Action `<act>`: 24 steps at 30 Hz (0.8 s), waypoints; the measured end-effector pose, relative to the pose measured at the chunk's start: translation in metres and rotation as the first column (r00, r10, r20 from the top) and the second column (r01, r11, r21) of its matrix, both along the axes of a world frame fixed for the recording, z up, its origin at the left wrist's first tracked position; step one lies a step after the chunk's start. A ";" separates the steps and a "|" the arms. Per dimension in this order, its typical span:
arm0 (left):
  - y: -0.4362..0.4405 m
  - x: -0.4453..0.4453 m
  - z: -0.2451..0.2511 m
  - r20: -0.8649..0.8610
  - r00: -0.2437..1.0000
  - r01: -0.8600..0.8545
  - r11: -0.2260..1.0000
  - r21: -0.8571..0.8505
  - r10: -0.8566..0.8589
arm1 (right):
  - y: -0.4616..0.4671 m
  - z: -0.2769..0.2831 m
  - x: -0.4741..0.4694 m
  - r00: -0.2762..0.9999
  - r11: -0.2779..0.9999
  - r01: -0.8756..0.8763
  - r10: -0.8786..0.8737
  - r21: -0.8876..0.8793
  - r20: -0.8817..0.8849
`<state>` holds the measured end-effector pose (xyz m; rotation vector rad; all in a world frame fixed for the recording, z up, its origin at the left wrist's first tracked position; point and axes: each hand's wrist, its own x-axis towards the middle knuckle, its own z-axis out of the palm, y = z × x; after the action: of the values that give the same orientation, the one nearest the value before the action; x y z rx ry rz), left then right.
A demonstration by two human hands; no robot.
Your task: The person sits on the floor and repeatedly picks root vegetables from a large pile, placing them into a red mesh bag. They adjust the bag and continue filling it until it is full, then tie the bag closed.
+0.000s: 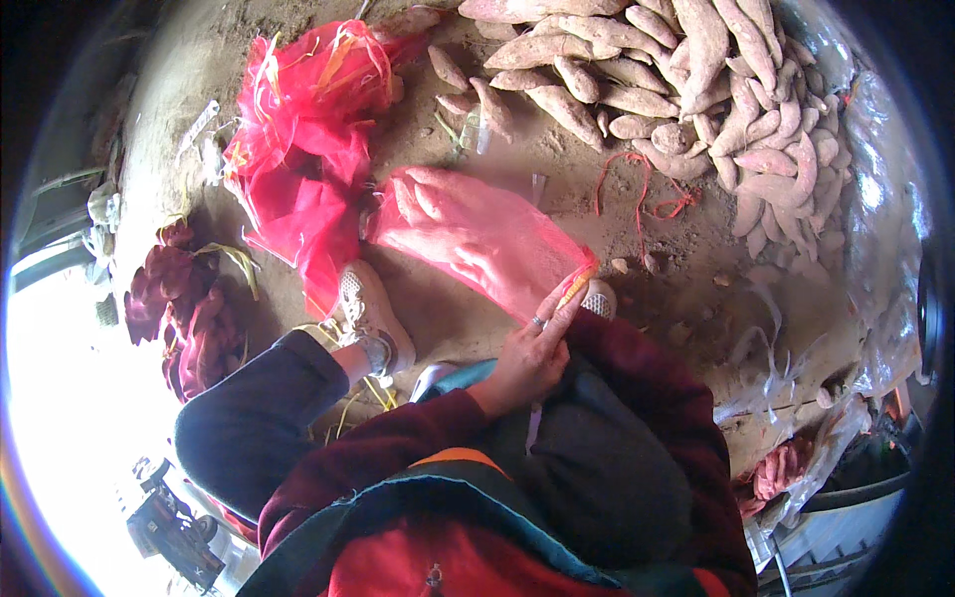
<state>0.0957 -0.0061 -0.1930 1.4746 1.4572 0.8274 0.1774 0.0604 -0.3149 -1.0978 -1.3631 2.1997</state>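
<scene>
A red mesh bag [477,242] filled with sweet potatoes lies on the dirt floor in front of me. Its gathered mouth, with a yellow-orange band [576,285], points toward my right shoe. My left hand [531,357], wearing a ring, grips this gathered end with its fingers stretched along it. A maroon right sleeve [642,366] reaches to the same spot. My right hand itself is hidden behind the left hand and the bag's end, so its fingers cannot be made out.
A large sweet potato heap [671,89] spreads at the upper right beside plastic sheeting [880,194]. Crumpled red mesh bags [321,134] lie upper left. Red twine [642,190] rests on the soil. A dark red filled mesh bag [194,321] is at left, near my left shoe [369,306].
</scene>
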 end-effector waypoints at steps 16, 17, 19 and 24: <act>0.012 -0.008 0.001 -0.030 0.993 -0.114 0.993 0.037 0.115 | 0.082 0.056 0.089 0.988 0.994 0.058 -0.070 -0.088 -0.138; 0.012 -0.007 0.000 -0.041 0.994 -0.099 0.994 0.050 0.101 | 0.097 0.040 0.094 0.966 0.968 0.247 -0.243 0.035 -0.092; 0.012 -0.005 -0.001 -0.062 0.995 -0.070 0.995 0.076 0.075 | 0.131 -0.007 0.088 0.889 0.872 0.392 -0.442 0.294 0.125; 0.007 -0.008 0.001 -0.039 0.995 -0.090 0.996 0.005 0.090 | 0.187 -0.113 0.031 0.582 0.662 0.098 -0.643 0.743 0.497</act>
<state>0.0880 0.0010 -0.1916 1.4429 1.5619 0.8598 0.2088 0.2479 -0.4284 -1.8344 -1.7302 0.7587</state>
